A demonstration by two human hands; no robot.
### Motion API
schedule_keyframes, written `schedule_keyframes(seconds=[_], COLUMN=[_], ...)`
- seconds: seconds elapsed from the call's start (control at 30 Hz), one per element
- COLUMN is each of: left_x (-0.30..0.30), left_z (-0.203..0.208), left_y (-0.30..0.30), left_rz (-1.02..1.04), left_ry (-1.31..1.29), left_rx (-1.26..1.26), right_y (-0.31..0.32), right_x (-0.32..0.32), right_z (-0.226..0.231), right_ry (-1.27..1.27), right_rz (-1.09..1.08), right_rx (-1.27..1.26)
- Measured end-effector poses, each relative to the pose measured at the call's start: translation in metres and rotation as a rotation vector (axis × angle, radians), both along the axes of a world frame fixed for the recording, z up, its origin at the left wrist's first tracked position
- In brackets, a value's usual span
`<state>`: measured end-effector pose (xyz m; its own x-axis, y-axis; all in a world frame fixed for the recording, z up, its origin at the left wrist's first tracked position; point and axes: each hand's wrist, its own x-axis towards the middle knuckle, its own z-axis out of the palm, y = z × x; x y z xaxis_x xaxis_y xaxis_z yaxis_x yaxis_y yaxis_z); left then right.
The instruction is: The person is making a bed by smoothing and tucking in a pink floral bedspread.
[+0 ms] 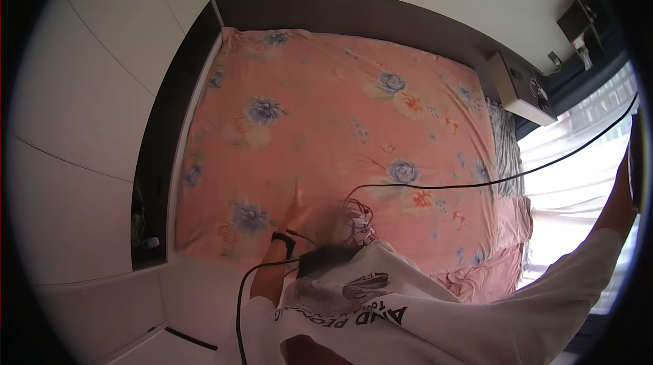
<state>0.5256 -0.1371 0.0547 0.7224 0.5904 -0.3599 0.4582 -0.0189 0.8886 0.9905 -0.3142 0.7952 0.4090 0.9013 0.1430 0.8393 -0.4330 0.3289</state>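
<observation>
My left hand (294,210), with a black band on its wrist, reaches over the near part of a pink floral bed sheet (320,113). Its fingers look stretched out, though their outline blends into the sheet, and I see nothing in them. Close to its right lies a tangle of cables (358,222) in front of my shirt. My right arm (615,202) is stretched far out to the right. At its end, by the picture's rim, is a dark flat thing (637,161); the fingers there are hidden.
A black cable (462,187) runs from the tangle toward the right rim, and another black cable (240,304) hangs at the lower left. A dark headboard (340,15) borders the bed's far side. A bedside cabinet (524,90) stands at the far right, before white curtains (571,181).
</observation>
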Motion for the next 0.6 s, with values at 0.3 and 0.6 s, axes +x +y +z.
schedule_keyframes(seconds=[0.3, 0.6], left_x=[0.101, 0.118], left_z=[0.051, 0.165], left_y=[0.213, 0.439], left_rz=[0.009, 0.731], left_ry=[0.174, 0.009], left_rx=[-0.042, -0.134], right_y=[-0.062, 0.017], right_x=[0.21, 0.139], right_z=[-0.5, -0.673], right_ry=[1.0, 1.206], right_rz=[-0.242, -0.206], right_rx=[0.124, 0.08])
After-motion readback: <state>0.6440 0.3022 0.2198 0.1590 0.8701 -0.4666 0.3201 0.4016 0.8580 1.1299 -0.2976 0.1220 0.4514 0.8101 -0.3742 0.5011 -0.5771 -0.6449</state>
